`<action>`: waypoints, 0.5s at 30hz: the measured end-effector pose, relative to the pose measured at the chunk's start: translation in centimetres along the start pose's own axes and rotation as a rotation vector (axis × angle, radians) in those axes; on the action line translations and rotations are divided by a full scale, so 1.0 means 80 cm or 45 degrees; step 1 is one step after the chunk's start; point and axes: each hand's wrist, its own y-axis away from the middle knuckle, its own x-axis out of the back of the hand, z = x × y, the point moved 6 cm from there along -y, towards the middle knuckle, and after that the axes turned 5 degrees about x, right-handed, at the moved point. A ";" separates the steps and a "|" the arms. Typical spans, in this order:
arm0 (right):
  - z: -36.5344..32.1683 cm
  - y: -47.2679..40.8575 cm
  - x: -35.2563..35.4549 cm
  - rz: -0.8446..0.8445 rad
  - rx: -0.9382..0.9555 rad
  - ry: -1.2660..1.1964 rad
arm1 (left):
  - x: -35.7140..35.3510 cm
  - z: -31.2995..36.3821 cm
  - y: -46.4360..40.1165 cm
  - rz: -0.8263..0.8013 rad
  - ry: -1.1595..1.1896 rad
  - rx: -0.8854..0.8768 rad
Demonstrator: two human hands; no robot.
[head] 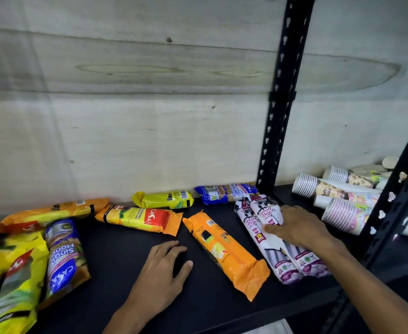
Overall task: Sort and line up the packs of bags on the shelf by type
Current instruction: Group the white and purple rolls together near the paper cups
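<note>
A: Nearest the camera, what was there?

B: Left hand (160, 273), palm down on the black shelf (116, 256), fingers loosely spread, holding nothing. At far left, a heap of yellow packs (7, 280) with a blue "Single Handle" pack (64, 256) lying against them.

A: And the right hand?

B: Right hand (297, 227) reached in from the right, laid over the two white "Draw String Bag" packs (270, 235). Fingers rested on the upper pack's top and thumb lay along its side; whether it gripped or only pressed, I could not tell. The two packs lay touching side by side, near the right upright post (280, 112).

A: Middle of the shelf?

B: An orange pack (224, 251) lay diagonally, just left of the white pair, barcode side up. Further back, an orange-and-yellow "Casa" pack (140, 219) tilted slightly, apart from both hands. Left of it, a long orange pack (53, 210) ran toward the heap.

A: Against the back?

B: A small yellow pack (164, 200) and a second blue pack (224, 194), both at the foot of the pale wooden backboard (137, 116).

A: Beyond the post?

B: Sleeves of paper cups (338, 196) lay on their sides in the next bay.
</note>
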 end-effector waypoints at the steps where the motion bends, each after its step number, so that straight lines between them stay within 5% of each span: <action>1: -0.006 -0.001 0.001 0.026 0.015 -0.008 | 0.000 -0.001 0.000 -0.003 -0.003 0.011; 15: -0.101 -0.013 -0.025 -0.031 0.264 -0.117 | 0.000 -0.003 0.001 0.007 0.025 -0.012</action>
